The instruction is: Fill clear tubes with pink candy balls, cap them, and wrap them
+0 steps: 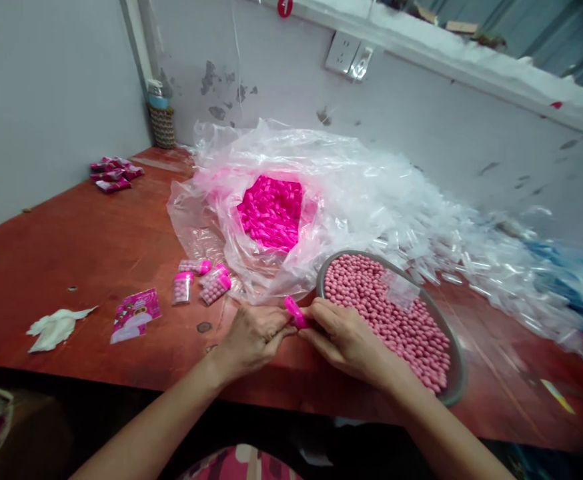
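Observation:
A bright pink plastic cap (pixel 296 313) is held between my two hands near the table's front edge. My left hand (pixel 254 339) is closed, with its thumb and fingers pinching at the cap's left side. From the other side my right hand (pixel 344 337) grips the cap between thumb and forefinger. Beside the right hand sits a grey bowl (pixel 457 373) of pink beads (pixel 371 300), with a small clear container (pixel 400 290) lying on them. Several small bead-filled bottles with pink caps (pixel 183 288) stand and lie left of the hands.
Behind the hands a clear plastic bag (pixel 211 253) holds many pink caps (pixel 271 212). Clear empty containers (pixel 421 213) are heaped to the right. A printed card (pixel 135 315), crumpled tissue (pixel 57 328) and pink packets (pixel 114 173) lie leftward on the red table (pixel 96 247).

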The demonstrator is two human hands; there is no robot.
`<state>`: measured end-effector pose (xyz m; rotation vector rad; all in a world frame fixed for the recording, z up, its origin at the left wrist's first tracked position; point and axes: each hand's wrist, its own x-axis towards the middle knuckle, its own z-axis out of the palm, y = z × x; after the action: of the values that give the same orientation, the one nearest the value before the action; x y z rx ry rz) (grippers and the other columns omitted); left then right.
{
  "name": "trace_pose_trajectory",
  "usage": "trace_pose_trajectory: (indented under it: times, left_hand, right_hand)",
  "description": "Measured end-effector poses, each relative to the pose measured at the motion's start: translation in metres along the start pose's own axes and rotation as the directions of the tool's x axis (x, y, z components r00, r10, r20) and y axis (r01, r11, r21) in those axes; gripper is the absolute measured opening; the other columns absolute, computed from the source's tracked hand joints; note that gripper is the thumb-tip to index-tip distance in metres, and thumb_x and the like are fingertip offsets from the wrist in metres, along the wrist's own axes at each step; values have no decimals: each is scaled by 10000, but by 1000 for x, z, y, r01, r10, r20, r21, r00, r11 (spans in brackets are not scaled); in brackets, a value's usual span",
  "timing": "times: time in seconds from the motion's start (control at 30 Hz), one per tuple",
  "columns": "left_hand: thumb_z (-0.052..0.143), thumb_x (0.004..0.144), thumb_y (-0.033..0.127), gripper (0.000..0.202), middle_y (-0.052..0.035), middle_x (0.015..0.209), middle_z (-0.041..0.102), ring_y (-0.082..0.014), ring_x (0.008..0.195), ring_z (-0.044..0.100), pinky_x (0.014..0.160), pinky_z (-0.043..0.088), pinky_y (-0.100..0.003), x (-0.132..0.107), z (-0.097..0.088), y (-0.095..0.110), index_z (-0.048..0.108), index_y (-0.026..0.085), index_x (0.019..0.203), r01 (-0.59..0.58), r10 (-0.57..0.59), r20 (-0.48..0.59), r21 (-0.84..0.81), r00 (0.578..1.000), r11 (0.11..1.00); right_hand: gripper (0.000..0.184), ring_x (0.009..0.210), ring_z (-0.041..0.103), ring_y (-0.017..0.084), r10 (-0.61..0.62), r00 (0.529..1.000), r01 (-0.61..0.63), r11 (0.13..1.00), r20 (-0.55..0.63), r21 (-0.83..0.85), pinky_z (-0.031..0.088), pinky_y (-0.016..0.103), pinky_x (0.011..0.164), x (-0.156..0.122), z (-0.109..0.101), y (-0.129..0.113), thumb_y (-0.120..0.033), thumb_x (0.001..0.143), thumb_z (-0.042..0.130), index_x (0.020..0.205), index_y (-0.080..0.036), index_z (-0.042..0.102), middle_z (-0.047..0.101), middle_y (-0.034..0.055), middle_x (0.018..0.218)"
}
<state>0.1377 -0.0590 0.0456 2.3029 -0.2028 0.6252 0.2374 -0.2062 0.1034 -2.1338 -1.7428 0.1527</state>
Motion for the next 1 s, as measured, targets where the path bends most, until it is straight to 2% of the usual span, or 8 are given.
trace_pose_trajectory:
  times: [0.17,0.3,0.37,0.43,0.53,0.63,0.77,1.0]
  left_hand:
    - [456,837,240,214,-41,670,629,-141,620,573,596,394,-233,5,5,2,627,132,765,3,2,118,-39,993,999]
    - [471,826,251,213,-21,661,621,-139,632,556,605,392,-230,5,12,8,632,147,732,97,-60,193,-189,979,977]
    - [490,812,262,215,-15,663,623,-138,627,550,596,398,-226,4,15,9,644,144,719,191,-135,196,-309,971,932]
    - [496,805,272,229,-14,652,622,-135,606,542,576,400,-223,2,16,10,658,134,719,299,-234,200,-414,951,860]
    - [497,802,277,233,-29,746,649,-151,671,566,614,430,-235,-1,15,9,674,134,856,420,-394,182,-591,901,689]
    - [540,772,270,283,-53,899,658,-189,825,579,725,455,-277,-1,16,11,643,152,1008,442,-520,133,-722,844,532]
    - [566,743,257,291,-58,808,665,-189,784,586,701,469,-288,3,22,17,655,131,990,438,-611,104,-790,785,429]
    - [581,727,207,257,-37,740,646,-137,678,557,649,445,-243,3,25,20,667,131,957,375,-682,51,-863,730,337]
  right_hand:
    - [108,772,557,158,8,1000,-7,999,22,-51,439,260,638,-11,-6,5,-181,815,468,912,-168,514,581,64,861]
    - [557,1222,328,231,-148,987,160,964,68,-212,350,385,942,-8,-23,0,-149,765,492,1291,-156,309,372,123,1328]
    - [560,1246,297,217,-234,962,262,933,139,-247,298,397,990,-4,-30,-2,-135,777,473,1307,-175,298,357,91,1353]
    - [473,1174,397,208,-239,959,273,924,154,-267,326,393,969,-3,-31,0,-140,791,466,1254,-190,383,456,77,1277]
    - [402,1027,510,216,-143,989,148,950,41,-274,414,371,884,-8,-18,6,-202,791,499,1187,-154,451,556,104,1123]
    - [526,1006,520,224,-23,994,-2,972,-106,-235,453,356,844,-15,5,7,-258,773,534,1249,-108,370,546,136,1106]
    - [726,1048,486,278,77,961,-146,956,-266,-253,444,414,856,-16,33,1,-361,706,598,1298,-83,283,501,174,1162]
    - [562,899,556,249,5,893,-181,920,-451,-349,484,352,742,-3,52,-4,-322,726,528,1191,-32,402,578,172,1006]
